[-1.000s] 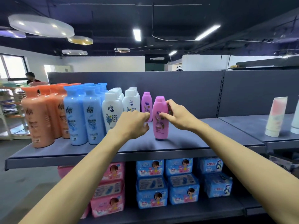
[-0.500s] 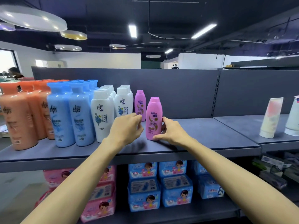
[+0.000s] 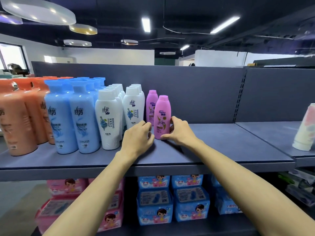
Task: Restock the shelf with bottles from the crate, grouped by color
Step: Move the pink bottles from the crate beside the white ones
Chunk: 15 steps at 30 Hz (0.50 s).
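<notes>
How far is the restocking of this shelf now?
Done: orange bottles, blue bottles, white bottles and one pink bottle stand grouped on the shelf. In hand: the right hand holds a second pink bottle upright; the left hand is curled beside it. Left: unknown, no crate in view.

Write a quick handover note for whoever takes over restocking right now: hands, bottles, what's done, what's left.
Right hand: fingers and thumb round the lower part of the front pink bottle, upright on the shelf.
Left hand: fingers curled beside that bottle; contact unclear.
Done: orange bottles, blue bottles, white bottles grouped left to right; second pink bottle behind the front one.
Left: probably release, fetch more; crate not in view.
</notes>
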### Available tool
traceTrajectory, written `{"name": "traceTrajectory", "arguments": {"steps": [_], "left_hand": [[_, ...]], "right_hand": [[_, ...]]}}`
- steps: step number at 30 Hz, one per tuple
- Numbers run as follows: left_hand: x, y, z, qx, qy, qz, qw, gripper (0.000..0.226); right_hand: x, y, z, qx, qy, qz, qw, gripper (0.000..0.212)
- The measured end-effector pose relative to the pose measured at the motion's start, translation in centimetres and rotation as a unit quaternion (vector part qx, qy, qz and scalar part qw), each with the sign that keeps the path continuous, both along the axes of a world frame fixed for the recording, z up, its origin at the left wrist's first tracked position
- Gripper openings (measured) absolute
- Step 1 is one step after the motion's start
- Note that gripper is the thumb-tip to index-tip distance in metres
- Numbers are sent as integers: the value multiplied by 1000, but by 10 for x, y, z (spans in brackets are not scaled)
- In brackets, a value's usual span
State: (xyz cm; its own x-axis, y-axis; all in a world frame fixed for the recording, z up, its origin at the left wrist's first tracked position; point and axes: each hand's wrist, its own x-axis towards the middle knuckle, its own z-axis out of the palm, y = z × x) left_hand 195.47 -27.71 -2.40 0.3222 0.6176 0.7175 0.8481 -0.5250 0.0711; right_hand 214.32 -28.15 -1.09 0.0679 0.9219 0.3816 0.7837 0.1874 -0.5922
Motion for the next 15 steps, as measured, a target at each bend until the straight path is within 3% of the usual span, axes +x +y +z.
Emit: {"name": "traceTrajectory", "arguments": {"steps": [15], "left_hand": [[-1, 16, 0, -9, -45, 5, 999, 18]], "right_hand": [[-10, 69, 3, -11, -1, -13, 1000, 59]]}}
